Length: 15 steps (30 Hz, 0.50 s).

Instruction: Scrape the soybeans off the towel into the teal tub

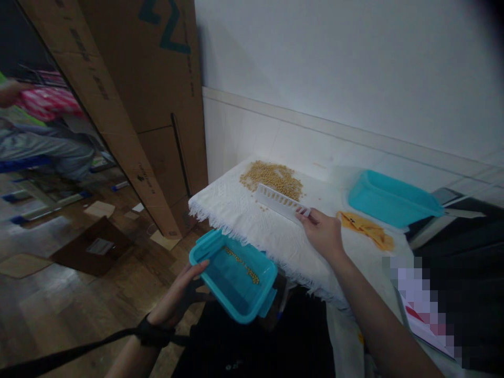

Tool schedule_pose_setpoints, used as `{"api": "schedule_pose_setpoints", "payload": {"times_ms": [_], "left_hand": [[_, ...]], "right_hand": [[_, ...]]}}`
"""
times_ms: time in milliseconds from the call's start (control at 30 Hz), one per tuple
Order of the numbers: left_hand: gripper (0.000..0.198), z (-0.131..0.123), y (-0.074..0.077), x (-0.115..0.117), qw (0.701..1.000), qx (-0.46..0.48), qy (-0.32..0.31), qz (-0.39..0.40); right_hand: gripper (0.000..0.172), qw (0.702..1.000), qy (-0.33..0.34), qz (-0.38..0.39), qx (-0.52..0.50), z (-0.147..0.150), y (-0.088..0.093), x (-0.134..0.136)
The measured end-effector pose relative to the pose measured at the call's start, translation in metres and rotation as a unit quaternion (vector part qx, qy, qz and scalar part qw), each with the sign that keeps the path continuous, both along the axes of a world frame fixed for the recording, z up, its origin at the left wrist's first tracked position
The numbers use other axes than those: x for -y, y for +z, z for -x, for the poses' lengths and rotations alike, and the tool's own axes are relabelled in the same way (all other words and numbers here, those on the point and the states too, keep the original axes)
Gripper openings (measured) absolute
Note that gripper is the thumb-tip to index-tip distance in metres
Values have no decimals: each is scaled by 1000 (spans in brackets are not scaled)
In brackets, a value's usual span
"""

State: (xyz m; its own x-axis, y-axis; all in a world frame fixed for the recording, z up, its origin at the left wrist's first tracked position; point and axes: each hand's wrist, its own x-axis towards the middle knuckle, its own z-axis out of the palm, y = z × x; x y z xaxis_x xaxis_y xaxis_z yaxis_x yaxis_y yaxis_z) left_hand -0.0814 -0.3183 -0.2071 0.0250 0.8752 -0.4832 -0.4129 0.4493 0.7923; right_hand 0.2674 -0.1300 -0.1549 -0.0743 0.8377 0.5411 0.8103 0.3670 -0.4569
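Note:
My left hand (185, 289) grips the near left side of a blue plastic container (236, 286), thumb over its rim. The container is tilted below the table's fringed edge, with a line of yellow beans (242, 262) inside. In my right hand (321, 231) is the right end of a long white slotted plastic strip (279, 202), held just over the white cloth (232, 197). Beyond the strip lies a spread pile of dry yellow beans (271, 177), like soybeans, and a few loose ones lie on the near side. The strip's lower edge may touch the cloth; I cannot tell.
A blue tray-like bin (394, 199) and a crumpled yellow cloth (366, 230) lie on the right of the table. A tall cardboard box (157, 105) stands at the left, and a white wall (354, 68) behind. Flattened cardboard (92, 247) and a seated person (43, 142) are farther left.

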Motion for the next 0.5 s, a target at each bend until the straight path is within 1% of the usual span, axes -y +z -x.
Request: {"api": "schedule_pose_setpoints", "payload": {"times_ms": [200,367,500], "left_hand": [[83,-1,2,0,1000,0,-6,-4],[87,-1,6,0,1000,0,-12,6],[85,0,3,0,1000,-2,-4,0]], "right_hand": [[33,999,33,30,-30,-2,2,-2],[29,994,51,50,-86,1,3,-15],[28,988,74,66,-119,4,1,-26]]}}
